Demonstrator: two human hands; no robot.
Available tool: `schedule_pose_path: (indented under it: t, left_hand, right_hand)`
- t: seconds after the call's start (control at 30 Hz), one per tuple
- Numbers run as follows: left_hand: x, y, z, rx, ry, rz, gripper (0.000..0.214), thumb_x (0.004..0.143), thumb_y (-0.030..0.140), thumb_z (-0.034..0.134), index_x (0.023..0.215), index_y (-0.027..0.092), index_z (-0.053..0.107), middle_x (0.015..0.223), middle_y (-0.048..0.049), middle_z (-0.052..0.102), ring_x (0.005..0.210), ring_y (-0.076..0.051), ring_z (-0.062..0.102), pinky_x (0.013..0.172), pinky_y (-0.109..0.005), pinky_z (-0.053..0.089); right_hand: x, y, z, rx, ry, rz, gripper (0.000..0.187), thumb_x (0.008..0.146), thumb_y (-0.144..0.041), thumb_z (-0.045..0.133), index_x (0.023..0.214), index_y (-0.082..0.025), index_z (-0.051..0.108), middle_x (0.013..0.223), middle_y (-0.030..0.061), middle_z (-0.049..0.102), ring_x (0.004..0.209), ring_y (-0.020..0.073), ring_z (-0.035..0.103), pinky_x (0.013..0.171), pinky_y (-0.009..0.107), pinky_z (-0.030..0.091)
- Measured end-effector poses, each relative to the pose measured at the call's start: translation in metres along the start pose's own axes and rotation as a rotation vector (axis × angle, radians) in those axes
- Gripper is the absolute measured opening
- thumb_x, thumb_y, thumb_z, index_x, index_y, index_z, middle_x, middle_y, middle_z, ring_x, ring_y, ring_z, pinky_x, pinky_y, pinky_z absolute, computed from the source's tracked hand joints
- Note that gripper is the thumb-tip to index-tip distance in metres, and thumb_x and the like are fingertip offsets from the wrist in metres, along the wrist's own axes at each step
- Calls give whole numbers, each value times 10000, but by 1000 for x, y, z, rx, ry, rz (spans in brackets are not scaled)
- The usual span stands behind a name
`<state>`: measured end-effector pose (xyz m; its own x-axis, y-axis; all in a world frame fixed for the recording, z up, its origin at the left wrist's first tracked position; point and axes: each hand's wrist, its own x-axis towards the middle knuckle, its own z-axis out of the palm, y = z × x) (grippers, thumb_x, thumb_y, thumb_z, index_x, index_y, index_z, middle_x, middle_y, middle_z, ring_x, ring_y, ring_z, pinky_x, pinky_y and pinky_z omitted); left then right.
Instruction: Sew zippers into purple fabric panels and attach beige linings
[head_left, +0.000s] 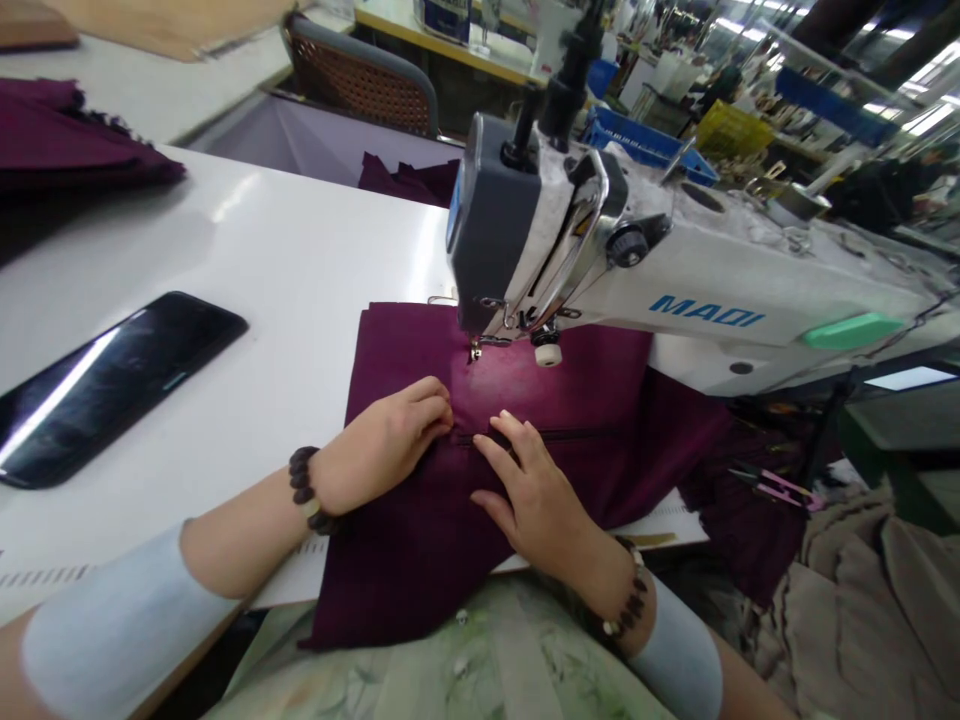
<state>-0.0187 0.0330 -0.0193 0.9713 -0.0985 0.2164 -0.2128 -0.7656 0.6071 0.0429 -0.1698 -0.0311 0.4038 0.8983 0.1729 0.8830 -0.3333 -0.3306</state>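
Observation:
A dark purple fabric piece (pixel 405 540) lies over the table edge and runs beneath the sewing machine's presser foot (pixel 475 350). A dark slit or zipper-like line (pixel 577 434) crosses it from its middle to the right. My left hand (pixel 397 432) has its fingers curled together on the cloth at the left end of that line, pinching it. Beside it, my right hand (pixel 529 490) rests on the fabric with fingers spread, their tips by the line. The needle area sits just beyond both hands.
The white sewing machine (pixel 712 290) spans the right side. A black phone-like slab (pixel 112 385) lies on the white table (pixel 300 260) at left. More purple fabric (pixel 75 150) is stacked at far left. Pink-handled thread snips (pixel 784 488) and beige cloth (pixel 862 600) lie at right.

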Motion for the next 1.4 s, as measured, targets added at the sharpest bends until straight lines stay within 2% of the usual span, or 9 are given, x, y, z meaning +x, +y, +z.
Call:
schedule_pose_path:
  t: [0.13, 0.3, 0.5, 0.6, 0.7, 0.83, 1.27, 1.33, 1.4]
  left_hand:
    - [0, 0, 4, 41, -47, 46, 153, 903, 181, 427, 966, 167, 565, 967, -47, 500, 792, -142, 541, 703, -254, 460]
    - [3, -3, 6, 46, -8, 1, 222, 913, 161, 368, 793, 148, 554, 872, -37, 501, 699, -122, 526, 639, -241, 453]
    - [2, -4, 1, -1, 10, -21, 217, 909, 160, 330, 786, 143, 508, 897, -62, 501, 737, -138, 523, 679, -266, 467]
    - [1, -3, 1, 1, -14, 3, 161, 899, 174, 380, 882, 136, 535, 957, -69, 496, 796, -151, 531, 721, -280, 476]
    - [0, -3, 3, 38, -46, 26, 164, 887, 204, 443, 994, 169, 563, 1001, -57, 487, 813, -146, 543, 721, -267, 480]
    - [-1, -4, 4, 58, -52, 36, 211, 907, 201, 399, 829, 163, 591, 917, -39, 490, 741, -120, 542, 672, -230, 467]
    - [-1, -5, 2, 13, -65, -3, 165, 870, 162, 415, 781, 146, 553, 881, -38, 507, 730, -128, 538, 691, -244, 458]
    - [0, -5, 1, 9, -58, -2, 168, 874, 167, 405, 789, 149, 548, 878, -39, 519, 733, -130, 543, 688, -247, 458]
    - [1, -5, 1, -5, -56, 11, 171, 882, 181, 394, 800, 156, 543, 879, -38, 533, 733, -131, 550, 676, -246, 457]
  right_hand:
    - [-1, 1, 1, 11, 15, -8, 404, 875, -266, 478, 1242, -100, 453, 1323, 185, 378, 1296, 269, 285, 1054, 518, 321]
    - [-1, 1, 1, 19, 13, -5, 382, 874, -276, 481, 1207, -90, 459, 1311, 192, 394, 1301, 266, 284, 1058, 508, 322]
    - [0, 0, -1, 20, 8, -4, 362, 885, -276, 461, 1198, -95, 452, 1309, 187, 392, 1306, 262, 276, 1057, 512, 320]
    - [0, 0, -2, 5, 0, -10, 371, 885, -279, 464, 1201, -83, 463, 1317, 187, 374, 1307, 267, 265, 1061, 502, 318]
    - [0, 1, -2, -9, -12, -17, 402, 882, -270, 473, 1255, -119, 460, 1333, 174, 354, 1304, 275, 269, 1052, 513, 323]
    - [1, 0, -2, -16, -27, -13, 423, 875, -248, 481, 1288, -153, 461, 1336, 168, 353, 1296, 283, 285, 1040, 521, 332]
    - [2, 0, -2, 18, -35, -9, 371, 874, -259, 485, 1221, -128, 493, 1339, 175, 360, 1308, 282, 269, 1048, 533, 319]
    - [1, -1, -7, 45, -34, -31, 367, 883, -262, 472, 1220, -118, 483, 1350, 175, 357, 1315, 274, 266, 1054, 521, 321]
    - [-3, 2, -16, 75, 24, -72, 325, 890, -238, 462, 1189, -115, 492, 1331, 162, 395, 1302, 252, 302, 1056, 477, 344]
